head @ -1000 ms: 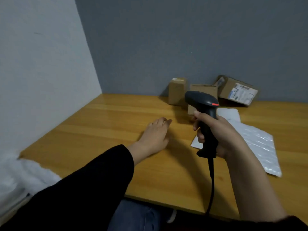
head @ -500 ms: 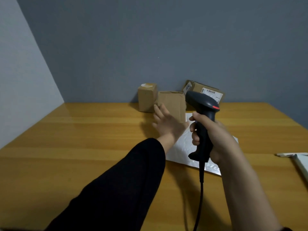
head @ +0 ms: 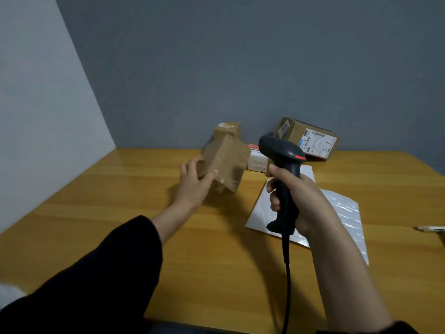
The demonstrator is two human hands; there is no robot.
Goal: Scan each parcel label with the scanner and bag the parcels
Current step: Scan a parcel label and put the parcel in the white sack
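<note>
Head view only.

Judged a slip the main risk. Saw brown parcel pinched by one lower corner alone, thumb in front and fingers behind, in left hand. Noted its bulk hanging out to the right, tilted. Could twist out of so small a pinch and drop to the bench. Could not tell through motion blur whether its bottom edge touched the bench.

Rated a failed scan second. Found no label on the faces turned to the camera. Would need turning toward the scanner first.

Marked the scanner cable third, trailing down over the near bench edge. Might snag on a wide swing.

Placed parcel up and right of left hand, touching it at the corner, in front of a small box. Logged right hand clenched round the scanner grip, with the scanner head near the parcel's right edge but apart from it. Noted white bubble bag flat on the bench beneath right hand, and labelled box against the wall, well apart.
</note>
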